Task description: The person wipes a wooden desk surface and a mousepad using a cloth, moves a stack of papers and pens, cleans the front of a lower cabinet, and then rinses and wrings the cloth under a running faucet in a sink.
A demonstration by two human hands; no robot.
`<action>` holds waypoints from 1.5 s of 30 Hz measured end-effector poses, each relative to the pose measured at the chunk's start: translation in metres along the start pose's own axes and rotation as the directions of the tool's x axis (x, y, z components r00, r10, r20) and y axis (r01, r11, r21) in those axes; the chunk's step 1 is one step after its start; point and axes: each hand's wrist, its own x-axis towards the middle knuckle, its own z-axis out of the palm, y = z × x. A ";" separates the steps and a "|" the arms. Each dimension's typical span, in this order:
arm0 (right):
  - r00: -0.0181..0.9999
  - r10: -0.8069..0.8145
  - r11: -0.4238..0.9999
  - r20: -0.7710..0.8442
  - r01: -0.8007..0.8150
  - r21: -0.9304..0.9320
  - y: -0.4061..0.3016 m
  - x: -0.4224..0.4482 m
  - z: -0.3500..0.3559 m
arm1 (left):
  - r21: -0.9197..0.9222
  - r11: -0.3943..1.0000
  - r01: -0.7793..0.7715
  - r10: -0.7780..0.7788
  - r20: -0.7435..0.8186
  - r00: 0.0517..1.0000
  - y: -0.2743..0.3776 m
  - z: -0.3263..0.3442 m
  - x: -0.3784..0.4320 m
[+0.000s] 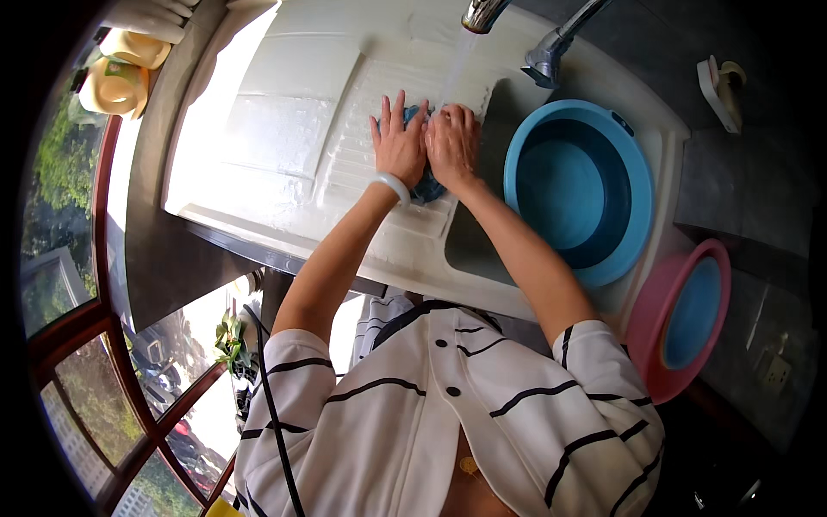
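Note:
A wet, dark blue cloth [426, 189] lies bunched on the ribbed washboard surface [352, 155] of a pale laundry sink. My left hand [402, 142] presses on it with spread fingers, a pale bangle at the wrist. Close beside it, my right hand [454, 141] has curled fingers on the cloth's right part; what its fingertips grip is hidden. Water runs from the metal faucet [481, 16] just above my hands. Most of the cloth is covered by both hands.
A blue plastic basin [643, 174] sits in the sink bowl at right. Pink and blue basins [636, 342] lean beyond the sink's right edge. A second tap [546, 58] stands above the bowl. Yellowish plastic jugs [110, 87] are at the upper left, by the window.

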 end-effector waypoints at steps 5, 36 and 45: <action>0.961 0.123 0.992 -0.248 -0.128 -0.003 0.022 0.026 0.028 | 0.071 0.986 0.154 -0.163 0.138 0.977 -0.007 0.006 0.028; 0.907 0.288 0.871 0.307 -0.381 0.309 0.025 0.005 -0.032 | -0.305 0.932 0.195 -0.148 0.172 0.974 0.012 -0.065 -0.022; 0.910 0.148 -0.239 0.388 -0.348 0.907 -0.011 0.010 -0.072 | -0.844 0.448 0.296 -0.296 0.172 0.939 -0.007 -0.062 -0.025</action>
